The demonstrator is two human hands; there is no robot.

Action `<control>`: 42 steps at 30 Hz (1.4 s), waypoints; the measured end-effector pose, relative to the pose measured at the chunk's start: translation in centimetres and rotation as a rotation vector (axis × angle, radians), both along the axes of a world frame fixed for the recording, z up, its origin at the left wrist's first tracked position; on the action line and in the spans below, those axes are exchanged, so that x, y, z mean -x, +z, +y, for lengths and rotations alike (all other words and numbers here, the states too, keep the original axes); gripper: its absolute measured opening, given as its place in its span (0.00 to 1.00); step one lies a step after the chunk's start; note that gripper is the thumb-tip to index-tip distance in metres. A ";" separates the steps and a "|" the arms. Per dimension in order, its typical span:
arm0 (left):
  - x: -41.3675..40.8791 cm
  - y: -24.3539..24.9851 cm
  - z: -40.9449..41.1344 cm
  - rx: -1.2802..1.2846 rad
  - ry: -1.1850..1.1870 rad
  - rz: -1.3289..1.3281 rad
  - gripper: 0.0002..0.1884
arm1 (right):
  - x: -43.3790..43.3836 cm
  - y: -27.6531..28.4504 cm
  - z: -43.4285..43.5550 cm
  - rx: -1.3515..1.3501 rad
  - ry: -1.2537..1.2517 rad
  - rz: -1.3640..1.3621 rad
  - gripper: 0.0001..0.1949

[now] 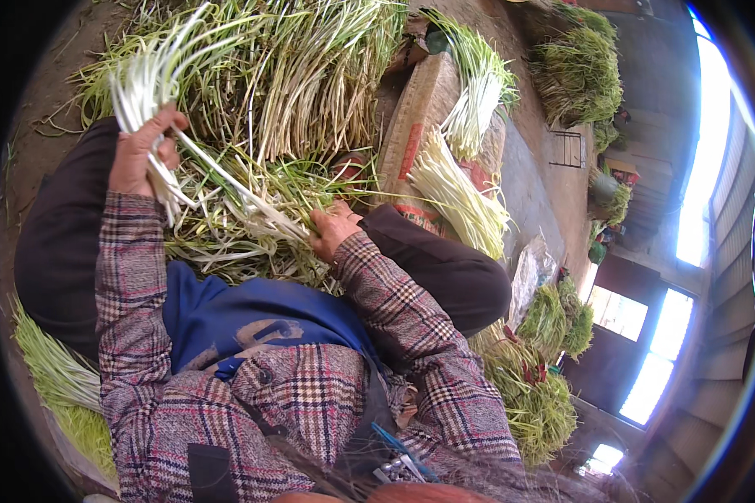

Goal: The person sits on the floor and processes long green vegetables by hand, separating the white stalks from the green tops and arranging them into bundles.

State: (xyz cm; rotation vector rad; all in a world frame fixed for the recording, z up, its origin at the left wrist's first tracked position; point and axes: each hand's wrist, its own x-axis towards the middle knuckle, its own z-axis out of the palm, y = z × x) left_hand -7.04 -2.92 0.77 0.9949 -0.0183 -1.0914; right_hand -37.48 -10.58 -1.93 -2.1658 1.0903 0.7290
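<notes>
My left hand is closed around a bunch of pale, white-stemmed leafy stalks, which look like garlic chives. The bunch stands up from the fist, its lower ends sticking out below. My right hand pinches the end of a few white stalks that stretch slantwise between the two hands. Its fingertips are partly hidden among green leaves. Under both hands, between my bent legs, lies a loose heap of trimmed leaves and stalks. Just beyond it is a large pile of uncleaned stalks.
To the right, two bundles of clean stalks, one white and green and one yellowish, rest on a printed woven sack. More chives lie behind my left knee. Large tied bundles stand at lower right.
</notes>
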 end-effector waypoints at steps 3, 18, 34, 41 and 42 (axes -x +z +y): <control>-3.3 1.5 1.4 0.240 0.060 0.110 0.13 | 2.3 -1.0 -0.2 0.037 0.076 0.160 0.17; -11.4 2.8 7.0 0.463 0.091 0.085 0.09 | 1.5 -2.9 -0.6 0.002 0.193 0.245 0.23; 2.2 -1.4 0.3 -0.030 0.000 0.173 0.16 | -4.3 2.4 6.0 -0.605 -0.627 -0.830 0.13; 6.7 -2.5 0.0 -0.269 -0.234 -0.117 0.16 | -10.5 1.2 2.9 -0.194 -0.239 -0.752 0.12; 6.2 -2.2 0.1 -0.249 -0.199 -0.108 0.11 | -10.9 1.0 2.8 -0.204 -0.247 -0.747 0.13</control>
